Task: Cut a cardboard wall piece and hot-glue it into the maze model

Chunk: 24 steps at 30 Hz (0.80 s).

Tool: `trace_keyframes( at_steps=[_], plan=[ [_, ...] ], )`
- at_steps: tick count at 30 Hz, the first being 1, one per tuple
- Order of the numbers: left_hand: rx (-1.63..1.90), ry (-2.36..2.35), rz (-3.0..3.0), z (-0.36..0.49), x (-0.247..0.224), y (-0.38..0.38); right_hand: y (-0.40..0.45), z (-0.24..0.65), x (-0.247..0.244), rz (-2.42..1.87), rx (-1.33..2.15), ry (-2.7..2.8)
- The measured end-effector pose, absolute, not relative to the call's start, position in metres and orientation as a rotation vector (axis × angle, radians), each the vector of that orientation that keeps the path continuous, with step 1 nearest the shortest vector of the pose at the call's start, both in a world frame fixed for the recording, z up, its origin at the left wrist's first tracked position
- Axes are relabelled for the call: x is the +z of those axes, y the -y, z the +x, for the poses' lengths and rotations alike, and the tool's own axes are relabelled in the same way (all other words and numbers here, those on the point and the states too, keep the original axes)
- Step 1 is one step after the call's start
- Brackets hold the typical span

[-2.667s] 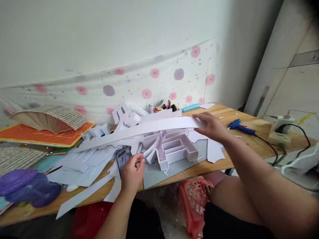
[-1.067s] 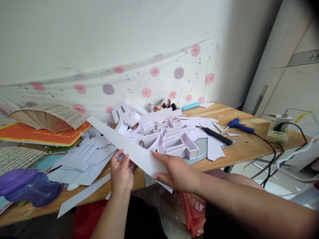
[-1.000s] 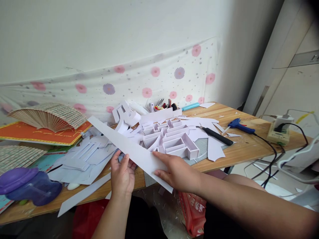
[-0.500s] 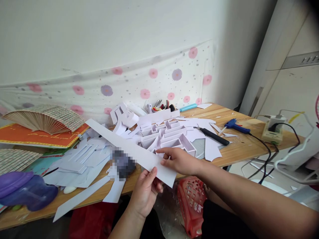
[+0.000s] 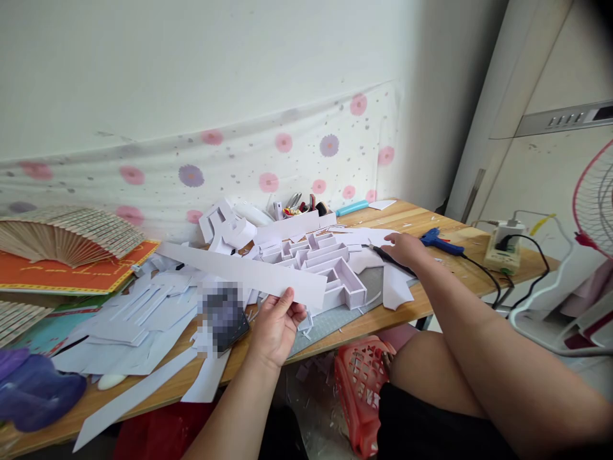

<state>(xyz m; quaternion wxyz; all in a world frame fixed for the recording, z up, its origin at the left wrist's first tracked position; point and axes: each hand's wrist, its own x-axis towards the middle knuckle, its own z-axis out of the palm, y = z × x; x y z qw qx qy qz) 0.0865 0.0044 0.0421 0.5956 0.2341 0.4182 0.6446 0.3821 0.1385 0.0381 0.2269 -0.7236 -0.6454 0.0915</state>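
Observation:
A long white strip [image 5: 249, 269] slants across the front of the work area, its near right end pinched between the thumb and fingers of my left hand [image 5: 278, 322]. My right hand [image 5: 406, 249] reaches over the black-handled tool [image 5: 389, 257] at the right side of the table; its fingertips are by the white sheets, and whether they touch the tool is unclear. Behind the strip stands a white model with raised walls [image 5: 338, 275], on a grey cutting mat [image 5: 330, 324]. A blue glue gun [image 5: 441, 241] lies just right of my right hand.
White offcuts [image 5: 138, 319] cover the left of the wooden table [image 5: 416, 214], near a folding fan [image 5: 71, 236], a purple-blue object [image 5: 41, 390] and a dark pixelated item [image 5: 225, 319]. A power strip [image 5: 502, 249] with cables is at right. A red basket [image 5: 361, 390] stands below.
My right hand has left the strip and moved right and away to the black-handled tool. My left hand still holds the strip, now tilted less steeply. The view has shifted slightly right.

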Motion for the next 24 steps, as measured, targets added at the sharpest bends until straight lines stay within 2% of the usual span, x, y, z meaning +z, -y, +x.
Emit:
trace_keyframes(
  at_steps=[7, 16, 24],
  plan=[
    [1.486, -0.991, 0.643, 0.089, 0.041, -0.018, -0.145, 0.403, 0.009, -2.12, 0.31, 1.915],
    [1.544, -1.028, 0.751, 0.089, 0.039, -0.02, -0.137, 0.385, 0.034, -2.006, 0.27, 1.734],
    [1.47, -1.079, 0.864, 0.081, 0.03, -0.023, -0.137, 0.36, 0.032, -1.77, 0.639, 1.653]
  ],
)
